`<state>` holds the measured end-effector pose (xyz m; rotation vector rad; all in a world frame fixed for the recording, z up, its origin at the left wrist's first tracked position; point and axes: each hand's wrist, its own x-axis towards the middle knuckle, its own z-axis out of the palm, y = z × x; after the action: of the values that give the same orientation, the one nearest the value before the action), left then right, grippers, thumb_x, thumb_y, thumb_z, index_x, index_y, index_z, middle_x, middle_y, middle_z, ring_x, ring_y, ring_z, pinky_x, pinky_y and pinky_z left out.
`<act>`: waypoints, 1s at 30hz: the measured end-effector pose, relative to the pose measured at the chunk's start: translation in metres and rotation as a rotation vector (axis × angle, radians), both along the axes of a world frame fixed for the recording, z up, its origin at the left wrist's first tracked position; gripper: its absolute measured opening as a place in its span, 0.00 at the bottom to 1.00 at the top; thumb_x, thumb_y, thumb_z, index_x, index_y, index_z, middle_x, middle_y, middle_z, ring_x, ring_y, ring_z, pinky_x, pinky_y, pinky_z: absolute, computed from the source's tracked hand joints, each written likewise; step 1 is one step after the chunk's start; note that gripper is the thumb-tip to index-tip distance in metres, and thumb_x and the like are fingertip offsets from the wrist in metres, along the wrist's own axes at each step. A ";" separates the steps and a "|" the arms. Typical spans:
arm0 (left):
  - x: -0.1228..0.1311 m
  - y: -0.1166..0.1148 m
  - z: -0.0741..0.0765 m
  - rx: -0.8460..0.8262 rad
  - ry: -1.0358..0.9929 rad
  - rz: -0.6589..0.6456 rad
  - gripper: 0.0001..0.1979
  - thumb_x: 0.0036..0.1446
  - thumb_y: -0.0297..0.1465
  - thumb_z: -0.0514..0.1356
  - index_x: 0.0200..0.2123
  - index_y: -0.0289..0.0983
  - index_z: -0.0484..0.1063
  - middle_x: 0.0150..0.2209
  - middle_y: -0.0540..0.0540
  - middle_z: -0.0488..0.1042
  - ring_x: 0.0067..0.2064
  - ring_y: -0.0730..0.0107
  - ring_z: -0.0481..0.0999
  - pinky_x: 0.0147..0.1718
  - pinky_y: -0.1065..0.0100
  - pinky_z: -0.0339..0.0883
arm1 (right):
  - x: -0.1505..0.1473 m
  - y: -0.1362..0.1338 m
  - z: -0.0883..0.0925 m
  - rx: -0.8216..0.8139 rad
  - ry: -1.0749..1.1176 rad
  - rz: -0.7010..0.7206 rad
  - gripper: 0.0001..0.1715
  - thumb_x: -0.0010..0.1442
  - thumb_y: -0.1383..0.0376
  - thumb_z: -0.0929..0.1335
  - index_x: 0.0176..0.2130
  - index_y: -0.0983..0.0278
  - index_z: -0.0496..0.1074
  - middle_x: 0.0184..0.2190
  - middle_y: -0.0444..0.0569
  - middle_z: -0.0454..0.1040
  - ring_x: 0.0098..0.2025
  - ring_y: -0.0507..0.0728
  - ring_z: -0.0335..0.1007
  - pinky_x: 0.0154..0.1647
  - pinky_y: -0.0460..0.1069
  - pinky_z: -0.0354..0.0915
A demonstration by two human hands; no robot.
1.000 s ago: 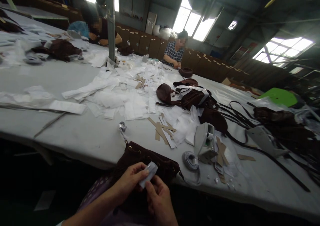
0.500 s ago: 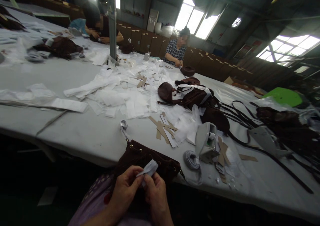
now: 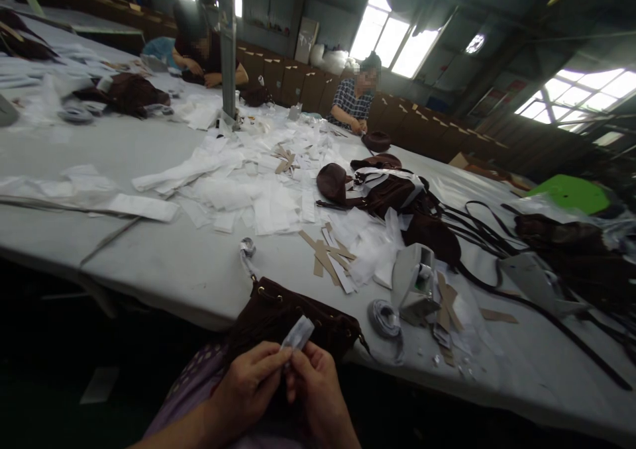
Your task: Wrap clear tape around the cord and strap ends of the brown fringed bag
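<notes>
My left hand (image 3: 252, 381) and my right hand (image 3: 318, 384) meet at the table's front edge, fingertips pinched together. Between them is a small, pale, folded strip (image 3: 300, 332) that looks like thin paper or foam film; its lower end is hidden by my fingers. Just behind it, a dark brown drawstring bag (image 3: 298, 306) with brass eyelets leans over the edge, partly covered by my hands. A grey-white wrapped strap end (image 3: 247, 255) extends from the bag's left corner onto the table. To the right lies a coiled grey-white strip (image 3: 385, 318), beside the bag's other corner.
A tape dispenser (image 3: 413, 280) stands right of the bag, near brown card strips (image 3: 325, 261). White sheets (image 3: 238, 194) are heaped mid-table. Brown bags (image 3: 387, 187) with long straps (image 3: 536, 306) spread to the right. Two people work across the table, near a metal post (image 3: 227, 51).
My left fingers have shifted along the pale strip, whose free end now stands more upright. Both hands stay together at the bag. The whole view has drifted slightly.
</notes>
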<state>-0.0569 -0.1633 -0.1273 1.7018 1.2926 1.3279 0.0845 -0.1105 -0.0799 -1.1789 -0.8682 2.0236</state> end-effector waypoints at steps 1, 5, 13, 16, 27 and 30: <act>0.000 0.000 0.002 -0.030 0.003 0.006 0.19 0.62 0.24 0.52 0.53 0.43 0.71 0.46 0.40 0.75 0.45 0.65 0.76 0.45 0.68 0.70 | 0.001 0.001 0.003 -0.027 0.029 0.005 0.20 0.49 0.56 0.74 0.32 0.70 0.72 0.20 0.44 0.69 0.17 0.46 0.62 0.17 0.40 0.62; 0.000 0.000 0.014 -0.122 -0.023 -0.017 0.18 0.62 0.26 0.51 0.52 0.40 0.73 0.45 0.37 0.75 0.45 0.62 0.75 0.45 0.66 0.69 | 0.001 0.006 0.003 -0.045 -0.029 -0.002 0.24 0.49 0.51 0.73 0.32 0.71 0.72 0.21 0.49 0.73 0.20 0.49 0.68 0.19 0.42 0.66; 0.005 0.019 0.038 -0.633 -0.548 0.143 0.16 0.57 0.42 0.58 0.36 0.35 0.75 0.26 0.46 0.75 0.28 0.67 0.72 0.30 0.69 0.65 | -0.006 0.010 -0.010 0.070 -0.127 0.000 0.25 0.53 0.49 0.70 0.29 0.69 0.69 0.15 0.43 0.68 0.13 0.45 0.56 0.11 0.40 0.51; 0.008 0.027 0.035 -0.805 -0.685 0.038 0.19 0.53 0.46 0.61 0.28 0.33 0.71 0.22 0.48 0.70 0.23 0.74 0.65 0.23 0.73 0.57 | -0.008 0.008 -0.009 0.072 -0.151 -0.058 0.26 0.51 0.47 0.71 0.26 0.67 0.67 0.13 0.36 0.60 0.12 0.42 0.46 0.11 0.40 0.42; 0.015 0.028 0.028 -0.780 -0.719 0.045 0.24 0.47 0.50 0.64 0.23 0.34 0.66 0.18 0.54 0.63 0.18 0.80 0.56 0.19 0.74 0.46 | -0.012 0.001 -0.017 0.034 -0.163 -0.104 0.28 0.50 0.43 0.69 0.24 0.64 0.64 0.11 0.33 0.53 0.13 0.43 0.38 0.13 0.43 0.37; 0.016 0.026 0.026 -0.785 -0.722 0.068 0.24 0.46 0.51 0.64 0.24 0.34 0.67 0.17 0.54 0.64 0.18 0.80 0.56 0.18 0.74 0.45 | -0.006 0.006 -0.009 0.177 -0.255 -0.016 0.29 0.51 0.42 0.68 0.23 0.65 0.66 0.13 0.37 0.58 0.14 0.45 0.45 0.14 0.43 0.42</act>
<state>-0.0411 -0.1373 -0.1010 0.5667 1.1851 1.0892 0.0783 -0.1047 -0.0887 -1.3554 -1.1327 1.7656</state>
